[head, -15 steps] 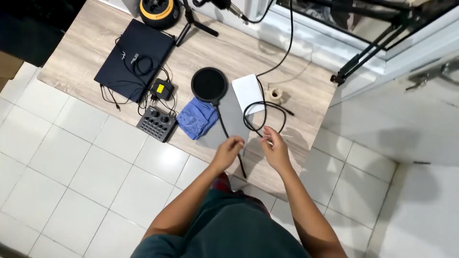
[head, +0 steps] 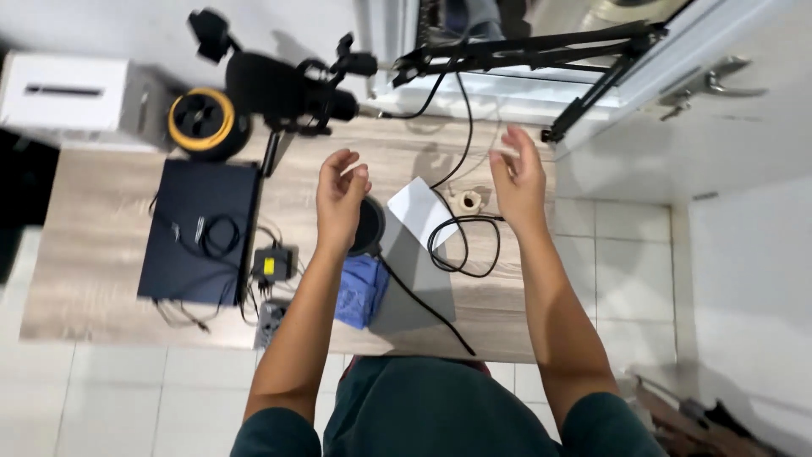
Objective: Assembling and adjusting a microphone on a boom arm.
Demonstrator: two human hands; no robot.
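Both hands are raised above the wooden desk (head: 101,279), holding nothing; the left hand (head: 341,199) is loosely curled, fingers apart, over the round black disc (head: 372,227); the right hand (head: 518,179) is held open, fingers spread, above the coiled black cable (head: 461,245). The step in hand is judged to be a pause between grasps, with the reach directed toward the back of the desk, where the black microphone (head: 283,89) on its stand is seen; a next move, if made there, would call for both hands to be lowered and closed round one item only, the cable being kept free of snags.

The cable lies on a white sheet (head: 420,210) near the desk's right edge, beside a small roll of tape (head: 465,201). A blue cloth (head: 359,292) lies just below the disc. No open containers are seen; a closed dark laptop (head: 199,233) bears loose wires, and a white box (head: 72,93) stands shut at far left, contents hidden.
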